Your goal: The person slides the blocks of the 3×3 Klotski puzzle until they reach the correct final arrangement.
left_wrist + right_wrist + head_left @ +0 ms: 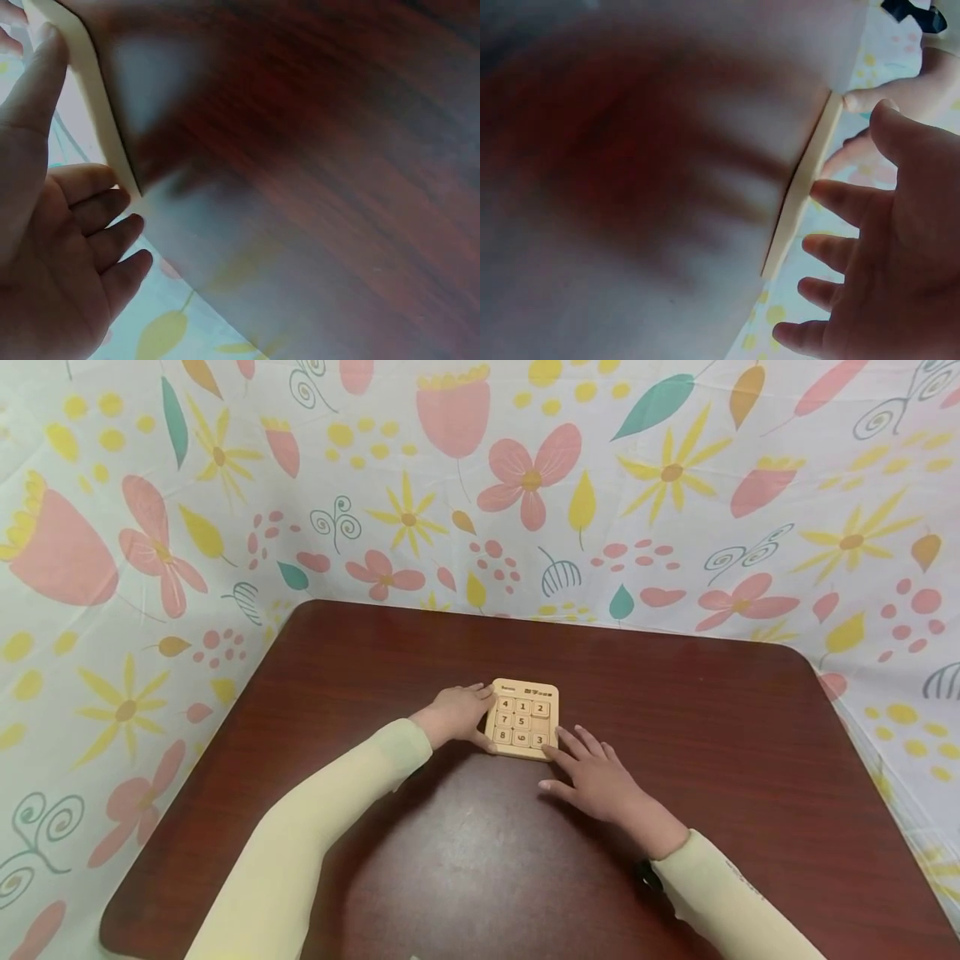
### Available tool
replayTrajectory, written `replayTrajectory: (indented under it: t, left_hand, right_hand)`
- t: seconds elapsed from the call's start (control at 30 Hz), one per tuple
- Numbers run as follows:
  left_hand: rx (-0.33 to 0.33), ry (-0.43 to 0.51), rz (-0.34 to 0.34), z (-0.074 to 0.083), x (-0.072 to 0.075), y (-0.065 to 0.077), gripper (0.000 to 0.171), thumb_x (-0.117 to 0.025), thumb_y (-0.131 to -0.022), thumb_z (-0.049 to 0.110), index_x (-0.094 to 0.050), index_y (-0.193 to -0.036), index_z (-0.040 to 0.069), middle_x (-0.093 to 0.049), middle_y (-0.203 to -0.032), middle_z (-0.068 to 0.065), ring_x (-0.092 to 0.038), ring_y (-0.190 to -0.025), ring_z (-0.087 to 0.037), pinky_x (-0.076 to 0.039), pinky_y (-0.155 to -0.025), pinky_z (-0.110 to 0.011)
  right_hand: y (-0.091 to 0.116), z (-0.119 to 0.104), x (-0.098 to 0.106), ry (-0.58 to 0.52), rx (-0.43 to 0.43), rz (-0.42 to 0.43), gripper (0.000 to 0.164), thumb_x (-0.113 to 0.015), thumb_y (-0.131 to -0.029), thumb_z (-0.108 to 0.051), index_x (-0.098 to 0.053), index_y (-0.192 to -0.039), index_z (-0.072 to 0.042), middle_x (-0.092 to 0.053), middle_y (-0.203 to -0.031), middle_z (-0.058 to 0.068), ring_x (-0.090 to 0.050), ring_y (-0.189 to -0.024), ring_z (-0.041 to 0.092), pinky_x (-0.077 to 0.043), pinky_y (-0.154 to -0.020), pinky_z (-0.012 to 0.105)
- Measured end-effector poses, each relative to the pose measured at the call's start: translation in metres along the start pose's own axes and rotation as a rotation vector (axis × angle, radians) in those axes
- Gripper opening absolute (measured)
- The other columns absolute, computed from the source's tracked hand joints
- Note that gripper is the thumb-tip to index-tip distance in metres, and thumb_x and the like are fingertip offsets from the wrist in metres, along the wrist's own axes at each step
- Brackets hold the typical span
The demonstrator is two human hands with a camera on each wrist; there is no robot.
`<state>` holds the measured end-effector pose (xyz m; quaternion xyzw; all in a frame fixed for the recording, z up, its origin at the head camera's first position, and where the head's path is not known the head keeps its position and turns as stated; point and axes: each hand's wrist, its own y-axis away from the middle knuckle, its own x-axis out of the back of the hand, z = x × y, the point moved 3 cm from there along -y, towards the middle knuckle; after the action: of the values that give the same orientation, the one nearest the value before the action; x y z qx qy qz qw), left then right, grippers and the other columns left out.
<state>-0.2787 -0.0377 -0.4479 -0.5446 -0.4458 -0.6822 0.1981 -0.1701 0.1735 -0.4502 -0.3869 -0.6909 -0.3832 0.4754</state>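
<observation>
A wooden number slide puzzle (542, 686) lies flat on the table, its top row of tiles reading 4, 1, 2. The gap is at the right of the middle row, beside the 5 tile (522, 722). My left hand (461, 712) holds the puzzle's left side, thumb at the near left corner and fingers along the far part. Spread fingers of my right hand (596, 781) lie by the near right corner, the index fingertip at the 3 tile (538, 740). In the right wrist view, that hand (900, 247) has straight fingers near the puzzle's edge (802, 184).
The dark red wooden table (750, 735) has rounded corners and reflects light near its front. A flower-printed cloth (660, 527) hangs behind it and along the left side. Light yellow sleeves (322, 810) cover both arms.
</observation>
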Motion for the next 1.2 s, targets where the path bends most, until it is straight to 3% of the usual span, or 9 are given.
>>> replayTrajectory:
  t: [0.4,1.2]
  left_hand:
    - [-0.069,0.012,0.051,-0.006,-0.008,0.004,0.104,-0.063,-0.088,0.071,-0.025,-0.164,0.011,-0.019,-0.174,-0.004,-0.015,-0.163,-0.022,-0.026,-0.130,-0.042]
    - [-0.060,0.006,0.030,-0.003,-0.006,0.007,0.101,-0.061,-0.091,0.069,-0.022,-0.164,0.011,-0.017,-0.174,-0.005,-0.014,-0.163,-0.022,-0.026,-0.130,-0.041]
  right_hand:
    - [0.000,-0.005,-0.004,0.001,-0.039,-0.017,0.070,-0.060,-0.099,-0.051,-0.047,-0.155,-0.012,-0.037,-0.164,0.020,-0.028,-0.153,0.050,-0.033,-0.112,0.076]
    - [-0.017,0.002,-0.003,-0.030,-0.072,-0.022,0.069,-0.059,-0.101,-0.049,-0.042,-0.157,-0.013,-0.033,-0.165,0.025,-0.026,-0.153,0.053,-0.032,-0.113,0.076]
